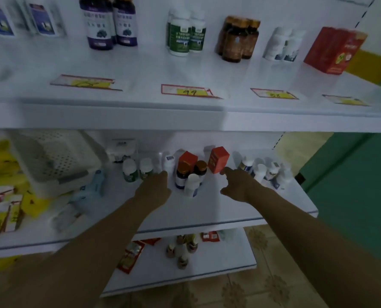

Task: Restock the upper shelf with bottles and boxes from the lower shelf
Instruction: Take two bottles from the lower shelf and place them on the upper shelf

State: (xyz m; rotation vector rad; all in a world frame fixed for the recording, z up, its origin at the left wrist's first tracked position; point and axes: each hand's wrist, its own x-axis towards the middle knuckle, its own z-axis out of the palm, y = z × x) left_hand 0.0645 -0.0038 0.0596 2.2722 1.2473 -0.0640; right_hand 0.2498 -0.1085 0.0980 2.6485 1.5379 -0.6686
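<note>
Both my arms reach into the lower shelf (207, 210). My left hand (155, 188) lies beside a white bottle (169, 163) and two green-labelled bottles (138, 167), fingertips near them, holding nothing. My right hand (236, 183) is spread, its index finger touching a red box (218, 158). Between the hands stand a second red box (186, 160), brown bottles (199, 168) and a white-capped bottle (191, 184). The upper shelf (185, 116) carries purple-labelled bottles (108, 23), green-white bottles (186, 33), brown bottles (238, 38), white bottles (282, 44) and red boxes (334, 50).
A white perforated basket (54, 158) and yellow tags (0, 165) fill the lower shelf's left side. More white bottles (262, 170) stand at its right. Price tags (189, 91) lie along the upper shelf front. A bottom shelf (185, 270) holds small bottles and red packets.
</note>
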